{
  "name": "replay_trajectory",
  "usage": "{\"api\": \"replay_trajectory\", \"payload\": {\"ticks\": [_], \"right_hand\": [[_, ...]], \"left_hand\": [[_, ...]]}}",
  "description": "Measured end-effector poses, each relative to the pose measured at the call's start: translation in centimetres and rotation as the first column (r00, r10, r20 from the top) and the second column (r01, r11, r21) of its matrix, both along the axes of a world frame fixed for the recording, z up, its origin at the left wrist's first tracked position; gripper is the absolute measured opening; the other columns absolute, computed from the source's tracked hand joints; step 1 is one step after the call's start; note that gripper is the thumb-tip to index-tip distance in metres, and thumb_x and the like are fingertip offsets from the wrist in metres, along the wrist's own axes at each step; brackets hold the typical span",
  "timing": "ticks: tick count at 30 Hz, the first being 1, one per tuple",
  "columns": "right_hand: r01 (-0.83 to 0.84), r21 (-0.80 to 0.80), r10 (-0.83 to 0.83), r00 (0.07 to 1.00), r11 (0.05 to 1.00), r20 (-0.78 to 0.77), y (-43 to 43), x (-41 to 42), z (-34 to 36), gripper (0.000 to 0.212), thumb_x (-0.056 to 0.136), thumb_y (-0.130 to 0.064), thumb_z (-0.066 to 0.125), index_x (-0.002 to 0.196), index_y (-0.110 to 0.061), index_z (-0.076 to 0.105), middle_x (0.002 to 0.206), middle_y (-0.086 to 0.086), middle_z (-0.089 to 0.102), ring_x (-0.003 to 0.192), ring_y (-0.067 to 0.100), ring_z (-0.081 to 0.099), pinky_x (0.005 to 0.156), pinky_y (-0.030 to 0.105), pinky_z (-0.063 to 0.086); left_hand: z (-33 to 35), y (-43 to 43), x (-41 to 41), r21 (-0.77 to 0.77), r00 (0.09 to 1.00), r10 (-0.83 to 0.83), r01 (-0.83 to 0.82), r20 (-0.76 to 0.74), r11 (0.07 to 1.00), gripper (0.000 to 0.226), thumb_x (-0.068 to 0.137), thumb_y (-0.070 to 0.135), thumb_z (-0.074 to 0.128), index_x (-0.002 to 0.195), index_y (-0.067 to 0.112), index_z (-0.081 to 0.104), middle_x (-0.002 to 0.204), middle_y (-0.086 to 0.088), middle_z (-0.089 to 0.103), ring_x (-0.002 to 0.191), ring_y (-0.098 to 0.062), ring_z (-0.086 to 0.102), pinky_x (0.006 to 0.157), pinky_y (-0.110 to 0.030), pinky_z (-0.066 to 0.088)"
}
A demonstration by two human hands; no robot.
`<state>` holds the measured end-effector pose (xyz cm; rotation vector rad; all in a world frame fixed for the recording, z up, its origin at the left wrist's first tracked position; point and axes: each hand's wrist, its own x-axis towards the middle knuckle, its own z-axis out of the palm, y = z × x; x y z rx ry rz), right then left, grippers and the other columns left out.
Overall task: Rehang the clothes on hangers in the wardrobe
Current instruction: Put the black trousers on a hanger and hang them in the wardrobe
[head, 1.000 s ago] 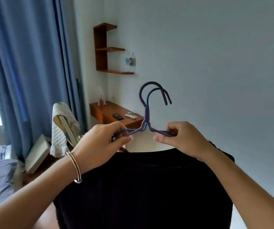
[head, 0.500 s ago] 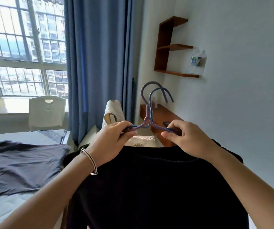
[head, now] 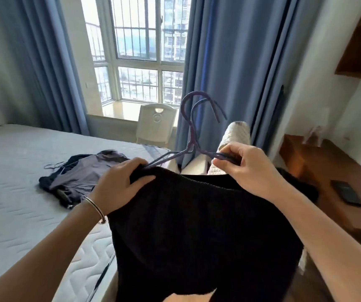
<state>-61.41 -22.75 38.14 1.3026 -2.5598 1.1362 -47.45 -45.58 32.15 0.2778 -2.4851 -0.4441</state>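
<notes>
— Which step is this?
— Dressing the hanger, I'd say. The black top (head: 197, 225) hangs close in front; the left hand (head: 120, 184) curls round its shoulder, right at the hanger's arm.
— And the right hand (head: 247, 168)?
— It pinches the hangers (head: 193, 140) by the other arm, above the collar. Next the shoulders need seating. Beyond, grey clothes (head: 83, 173) wait near the bed's (head: 11, 171) right edge.

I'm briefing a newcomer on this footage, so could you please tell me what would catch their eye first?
A black knit top fills the lower centre; the left hand grips its shoulder and the right hand pinches two stacked hangers above it. To the left, a grey garment lies on the bed.
</notes>
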Motion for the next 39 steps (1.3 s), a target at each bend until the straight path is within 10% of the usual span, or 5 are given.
{"api": "replay_trajectory", "payload": {"ticks": [4, 8, 15, 28, 39], "right_hand": [[-0.156, 0.027, 0.157, 0.987, 0.987, -0.021, -4.5, -4.5, -0.2, 0.013, 0.083, -0.030, 0.066, 0.078, -0.019, 0.060, 0.057, -0.012, 0.050, 0.053, 0.002, 0.048, 0.058, 0.014, 0.036], [-0.332, 0.092, 0.336, 0.941, 0.939, -0.039, -8.4, -9.6, -0.3, 0.017, 0.082, -0.040, 0.063, 0.091, -0.025, 0.061, 0.077, -0.011, 0.060, 0.069, 0.003, 0.055, 0.068, 0.020, 0.044], [-0.461, 0.419, 0.553, 0.824, 0.782, -0.124, -15.0, -18.0, 0.3, 0.101, 0.043, -0.086, 0.042, 0.135, -0.044, 0.033, 0.133, -0.012, 0.053, 0.122, 0.015, 0.051, 0.101, 0.038, 0.041], [-0.833, 0.284, 0.880, 0.457, 0.475, -0.131, -31.9, -15.1, -1.1, 0.032, 0.074, -0.051, 0.067, 0.096, -0.030, 0.057, 0.091, -0.010, 0.053, 0.089, 0.016, 0.054, 0.080, 0.035, 0.048], [-0.850, -0.008, 0.775, 0.485, 0.527, -0.406, -47.0, -5.7, 4.5, 0.040, 0.080, -0.045, 0.064, 0.104, -0.014, 0.063, 0.087, -0.005, 0.049, 0.083, 0.017, 0.051, 0.076, 0.032, 0.044]], "left_hand": [[0.2, -1.3, -0.6, 0.043, 0.984, 0.164, -0.162, -0.069, 0.986, 0.051, 0.075, 0.050, 0.048, 0.099, 0.010, 0.068, 0.093, -0.004, 0.072, 0.081, 0.002, 0.058, 0.083, 0.007, 0.031], [0.8, -1.4, -1.7, -0.005, 0.910, 0.397, -0.400, -0.120, 0.916, 0.053, 0.074, 0.052, 0.044, 0.100, 0.013, 0.069, 0.098, -0.004, 0.073, 0.087, -0.016, 0.068, 0.084, -0.024, 0.047], [2.8, -1.8, -3.2, -0.040, 0.679, 0.715, -0.729, -0.168, 0.683, 0.052, 0.075, 0.053, 0.041, 0.098, 0.016, 0.069, 0.095, -0.001, 0.074, 0.086, -0.023, 0.070, 0.077, -0.033, 0.052], [3.4, -2.8, 3.0, -0.073, 0.306, 0.923, -0.952, -0.231, 0.298, 0.027, 0.074, 0.047, 0.055, 0.092, 0.027, 0.055, 0.079, 0.004, 0.072, 0.064, -0.025, 0.067, 0.062, -0.032, 0.052], [9.0, -15.9, 10.6, -0.128, 0.123, 0.912, -0.989, -0.392, 0.078, 0.032, 0.080, 0.031, 0.062, 0.101, 0.008, 0.066, 0.090, -0.016, 0.072, 0.079, -0.035, 0.067, 0.070, -0.043, 0.053]]}}
